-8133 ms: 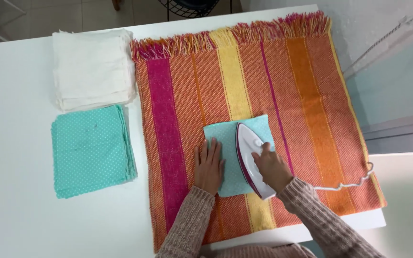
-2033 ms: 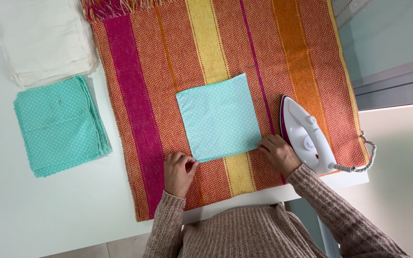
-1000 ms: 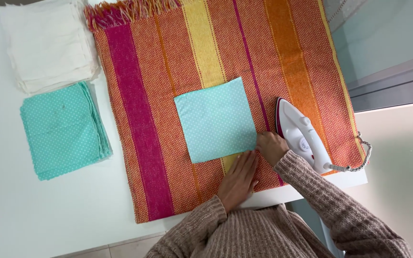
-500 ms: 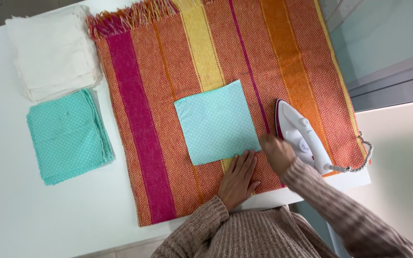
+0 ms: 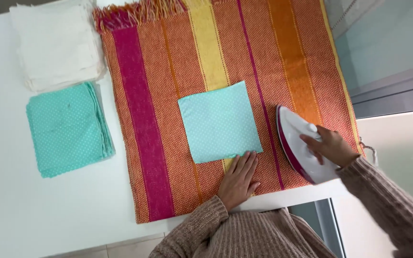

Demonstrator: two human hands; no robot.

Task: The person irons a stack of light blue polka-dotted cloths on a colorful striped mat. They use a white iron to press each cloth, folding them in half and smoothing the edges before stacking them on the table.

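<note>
Far left, on the white table (image 5: 5, 200): a stack of white cloths (image 5: 56, 45) and, just below it, a stack of teal dotted cloths (image 5: 68, 129). Both sit off the striped blanket (image 5: 144, 143) and well apart from your hands; that side is your open room.

Centre: one folded teal cloth (image 5: 218, 122) lies flat on the blanket across the yellow stripe. Your left hand (image 5: 239, 180) lies open and flat on the blanket, gripping nothing, fingertips just touching the cloth's near edge.

Right: your right hand (image 5: 328, 145) is closed over the handle of the iron (image 5: 302, 148), which sits just beside the cloth's right edge, not on it.

Risks, as judged:
- Fingertips at the cloth's near edge lie close to where the soleplate would cross. A burn is likely if that hand does not clear.
- An unpinned cloth could drag and crease under the iron.
- The iron stands near the blanket's right and near edges, close to the table edge. A slip outward could tip it off.
- A bit of cord (image 5: 365, 149) shows by your wrist; it might snag your sleeve.
</note>
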